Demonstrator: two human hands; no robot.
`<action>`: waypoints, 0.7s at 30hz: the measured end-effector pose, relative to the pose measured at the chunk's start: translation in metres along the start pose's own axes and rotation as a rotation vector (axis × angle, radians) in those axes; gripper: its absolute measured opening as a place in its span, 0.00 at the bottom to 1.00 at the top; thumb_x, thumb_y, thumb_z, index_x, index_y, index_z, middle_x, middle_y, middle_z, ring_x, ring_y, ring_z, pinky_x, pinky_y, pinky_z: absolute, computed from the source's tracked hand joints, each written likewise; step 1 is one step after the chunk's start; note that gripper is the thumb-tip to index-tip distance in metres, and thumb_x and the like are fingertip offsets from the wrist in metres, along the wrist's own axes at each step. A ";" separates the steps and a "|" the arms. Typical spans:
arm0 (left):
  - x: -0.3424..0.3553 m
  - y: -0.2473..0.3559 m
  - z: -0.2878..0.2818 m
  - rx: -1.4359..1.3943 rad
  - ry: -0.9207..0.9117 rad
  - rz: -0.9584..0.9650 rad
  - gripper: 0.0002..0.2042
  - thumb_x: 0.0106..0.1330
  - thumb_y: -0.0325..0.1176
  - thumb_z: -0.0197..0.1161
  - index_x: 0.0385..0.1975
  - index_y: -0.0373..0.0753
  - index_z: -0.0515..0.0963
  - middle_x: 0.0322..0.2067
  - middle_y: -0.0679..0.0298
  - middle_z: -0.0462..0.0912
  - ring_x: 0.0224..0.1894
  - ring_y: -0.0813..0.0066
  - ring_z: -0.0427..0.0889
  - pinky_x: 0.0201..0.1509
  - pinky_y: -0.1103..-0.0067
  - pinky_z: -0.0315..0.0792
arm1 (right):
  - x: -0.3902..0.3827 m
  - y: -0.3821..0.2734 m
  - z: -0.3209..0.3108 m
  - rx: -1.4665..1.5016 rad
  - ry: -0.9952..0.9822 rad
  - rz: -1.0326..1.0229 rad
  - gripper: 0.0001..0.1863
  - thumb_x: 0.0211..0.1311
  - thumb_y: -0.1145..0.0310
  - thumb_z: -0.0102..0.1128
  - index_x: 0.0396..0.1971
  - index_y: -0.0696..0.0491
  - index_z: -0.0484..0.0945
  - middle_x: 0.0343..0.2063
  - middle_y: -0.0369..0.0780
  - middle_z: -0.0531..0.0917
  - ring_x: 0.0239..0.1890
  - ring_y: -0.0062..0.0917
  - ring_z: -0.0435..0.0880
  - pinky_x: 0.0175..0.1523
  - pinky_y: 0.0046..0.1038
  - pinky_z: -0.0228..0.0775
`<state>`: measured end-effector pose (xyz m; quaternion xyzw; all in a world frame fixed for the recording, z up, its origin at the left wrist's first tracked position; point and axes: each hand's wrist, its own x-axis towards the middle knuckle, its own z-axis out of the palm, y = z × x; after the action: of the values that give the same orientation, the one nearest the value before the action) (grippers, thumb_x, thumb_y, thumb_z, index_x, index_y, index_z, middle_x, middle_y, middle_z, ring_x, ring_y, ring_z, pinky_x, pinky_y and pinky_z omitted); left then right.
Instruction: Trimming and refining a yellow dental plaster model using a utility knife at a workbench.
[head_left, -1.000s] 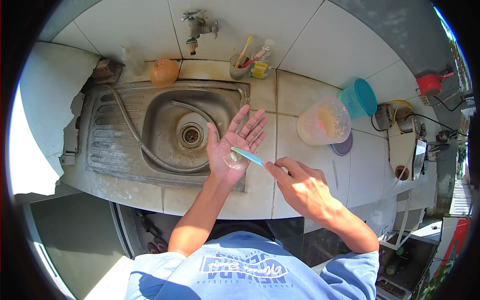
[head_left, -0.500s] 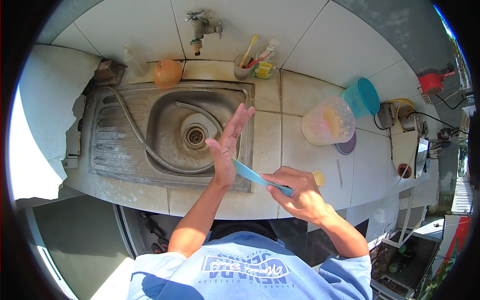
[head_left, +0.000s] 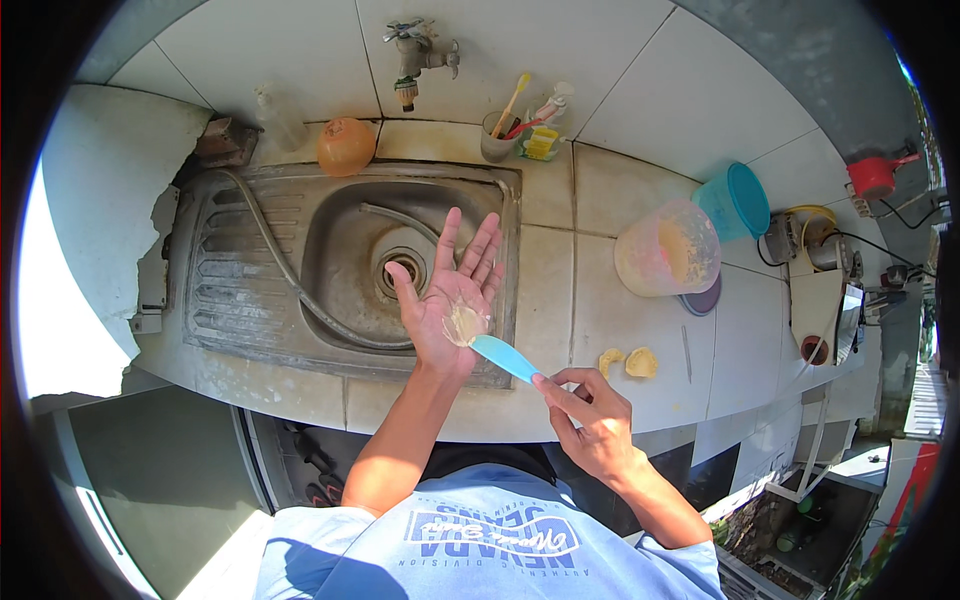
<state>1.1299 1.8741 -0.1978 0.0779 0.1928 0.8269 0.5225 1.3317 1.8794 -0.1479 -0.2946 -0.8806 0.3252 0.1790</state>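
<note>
Above the sink's front right edge, my left hand (head_left: 448, 310) is turned palm up with its fingers spread. A pale, creamy patch of paste (head_left: 462, 324) lies on that palm. My right hand (head_left: 592, 425) pinches the handle end of a light blue plastic spatula (head_left: 508, 358). The spatula's far end touches the lower edge of the palm, next to the paste. Two pale yellow lumps, one small (head_left: 609, 360) and one larger (head_left: 641, 362), sit on the tiled counter beyond my right hand. They look like dough, but I cannot tell for sure.
A steel sink (head_left: 250, 345) holds a grey hose (head_left: 287, 272), below a wall tap (head_left: 415, 58). To the right stand a translucent tub (head_left: 640, 255) with pale residue and a teal tub (head_left: 715, 205). Behind are an orange ball-shaped thing (head_left: 346, 148) and a cup (head_left: 496, 148) of toothbrushes.
My left hand has turned from edge-on to palm up, showing the paste. My right hand has moved slightly down, gripping nearer the spatula's end. The smaller lump has come into view.
</note>
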 end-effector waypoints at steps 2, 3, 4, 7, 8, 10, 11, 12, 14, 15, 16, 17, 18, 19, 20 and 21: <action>-0.002 0.002 0.002 0.026 -0.021 -0.014 0.46 0.59 0.74 0.31 0.70 0.45 0.46 0.68 0.50 0.52 0.71 0.59 0.48 0.70 0.69 0.42 | 0.007 -0.003 -0.011 -0.086 0.038 -0.001 0.24 0.47 0.82 0.63 0.47 0.47 0.80 0.36 0.37 0.78 0.19 0.22 0.75 0.24 0.24 0.70; -0.004 0.002 0.003 0.052 -0.044 -0.025 0.46 0.59 0.74 0.31 0.70 0.45 0.46 0.68 0.50 0.52 0.71 0.60 0.48 0.70 0.69 0.42 | 0.014 -0.005 -0.013 -0.121 0.050 -0.032 0.22 0.48 0.81 0.62 0.46 0.48 0.81 0.35 0.37 0.78 0.19 0.23 0.75 0.24 0.24 0.70; -0.003 0.002 0.004 0.049 -0.048 -0.030 0.46 0.59 0.74 0.31 0.70 0.45 0.46 0.68 0.50 0.52 0.71 0.60 0.48 0.70 0.69 0.42 | 0.019 -0.008 -0.013 -0.125 0.054 -0.028 0.22 0.48 0.81 0.62 0.46 0.48 0.81 0.35 0.37 0.78 0.19 0.23 0.75 0.24 0.24 0.70; -0.002 0.002 0.005 0.080 -0.049 -0.043 0.46 0.59 0.75 0.29 0.70 0.45 0.46 0.68 0.50 0.52 0.71 0.60 0.48 0.70 0.69 0.42 | 0.021 -0.015 -0.009 -0.015 -0.087 -0.024 0.20 0.51 0.81 0.61 0.46 0.50 0.80 0.33 0.39 0.79 0.20 0.24 0.77 0.25 0.26 0.71; -0.001 0.004 0.005 0.113 -0.032 -0.026 0.46 0.59 0.75 0.29 0.70 0.45 0.46 0.68 0.50 0.52 0.71 0.61 0.48 0.70 0.70 0.41 | 0.018 -0.014 -0.011 -0.015 -0.090 -0.030 0.20 0.51 0.81 0.61 0.46 0.50 0.80 0.33 0.39 0.79 0.20 0.24 0.77 0.25 0.26 0.71; -0.003 0.005 0.005 0.147 -0.011 -0.009 0.47 0.59 0.75 0.28 0.70 0.45 0.46 0.68 0.50 0.52 0.71 0.61 0.48 0.71 0.70 0.40 | 0.012 -0.009 -0.015 0.060 -0.078 -0.011 0.20 0.52 0.82 0.60 0.47 0.50 0.80 0.33 0.38 0.79 0.21 0.24 0.79 0.25 0.25 0.72; -0.005 0.005 0.005 0.161 -0.049 -0.021 0.47 0.58 0.75 0.27 0.70 0.45 0.45 0.68 0.51 0.52 0.71 0.61 0.48 0.71 0.71 0.39 | 0.015 -0.009 -0.014 0.069 -0.015 -0.008 0.19 0.53 0.82 0.59 0.46 0.52 0.80 0.32 0.38 0.79 0.22 0.24 0.80 0.25 0.25 0.72; -0.006 0.004 0.005 0.175 -0.087 -0.034 0.47 0.58 0.76 0.25 0.70 0.45 0.45 0.68 0.51 0.52 0.71 0.61 0.47 0.71 0.72 0.38 | 0.021 -0.009 -0.014 0.072 -0.016 -0.006 0.19 0.53 0.82 0.59 0.46 0.52 0.80 0.32 0.38 0.79 0.22 0.24 0.80 0.25 0.25 0.72; -0.008 0.004 0.006 0.229 -0.100 -0.023 0.47 0.58 0.76 0.24 0.70 0.45 0.45 0.68 0.52 0.53 0.71 0.62 0.47 0.71 0.72 0.38 | 0.034 -0.011 -0.013 0.064 -0.001 0.050 0.17 0.53 0.82 0.59 0.44 0.53 0.81 0.31 0.39 0.79 0.22 0.25 0.80 0.25 0.24 0.72; -0.008 0.005 0.006 0.284 -0.109 -0.010 0.48 0.57 0.76 0.23 0.70 0.45 0.45 0.68 0.53 0.53 0.71 0.62 0.47 0.71 0.73 0.38 | 0.034 -0.012 -0.012 0.048 -0.044 0.030 0.16 0.54 0.82 0.59 0.43 0.55 0.81 0.30 0.41 0.80 0.21 0.26 0.80 0.26 0.24 0.72; -0.007 0.005 0.002 0.285 -0.108 -0.007 0.48 0.57 0.76 0.23 0.70 0.45 0.45 0.68 0.53 0.53 0.71 0.62 0.47 0.71 0.73 0.38 | 0.032 -0.010 -0.010 0.050 -0.046 0.027 0.16 0.54 0.82 0.59 0.43 0.55 0.81 0.30 0.41 0.80 0.21 0.26 0.80 0.26 0.24 0.72; -0.006 0.005 -0.004 0.392 -0.133 0.033 0.48 0.57 0.77 0.22 0.70 0.46 0.45 0.68 0.53 0.53 0.71 0.63 0.47 0.71 0.74 0.38 | 0.029 -0.006 -0.008 0.152 -0.079 -0.022 0.16 0.55 0.81 0.58 0.45 0.56 0.80 0.30 0.40 0.80 0.21 0.24 0.78 0.25 0.22 0.70; -0.005 0.004 -0.008 0.499 -0.157 0.073 0.49 0.56 0.77 0.21 0.71 0.46 0.45 0.68 0.54 0.53 0.71 0.64 0.47 0.71 0.74 0.37 | 0.026 -0.003 -0.006 0.255 -0.113 -0.070 0.16 0.57 0.80 0.58 0.46 0.56 0.79 0.30 0.40 0.81 0.20 0.22 0.77 0.24 0.20 0.68; -0.006 0.006 -0.007 0.500 -0.156 0.074 0.49 0.56 0.77 0.21 0.71 0.46 0.45 0.68 0.54 0.53 0.71 0.64 0.47 0.71 0.74 0.37 | 0.024 -0.002 -0.007 0.256 -0.115 -0.071 0.16 0.57 0.80 0.58 0.46 0.56 0.79 0.30 0.40 0.81 0.20 0.22 0.77 0.24 0.20 0.68; -0.008 0.007 -0.006 0.513 -0.125 0.063 0.49 0.56 0.77 0.21 0.71 0.46 0.45 0.68 0.54 0.53 0.71 0.65 0.47 0.71 0.74 0.38 | 0.022 -0.001 -0.008 0.529 -0.188 0.174 0.15 0.60 0.78 0.56 0.48 0.57 0.79 0.31 0.39 0.82 0.21 0.20 0.76 0.25 0.19 0.67; -0.009 0.007 -0.005 0.526 -0.093 0.053 0.49 0.56 0.77 0.21 0.71 0.46 0.44 0.68 0.54 0.52 0.71 0.65 0.47 0.71 0.73 0.38 | 0.020 -0.001 -0.008 0.797 -0.260 0.424 0.15 0.62 0.77 0.55 0.49 0.58 0.78 0.31 0.39 0.82 0.22 0.18 0.75 0.25 0.18 0.66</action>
<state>1.1262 1.8616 -0.1990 0.2539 0.3745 0.7573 0.4709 1.3205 1.8958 -0.1390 -0.3332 -0.6224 0.7017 0.0960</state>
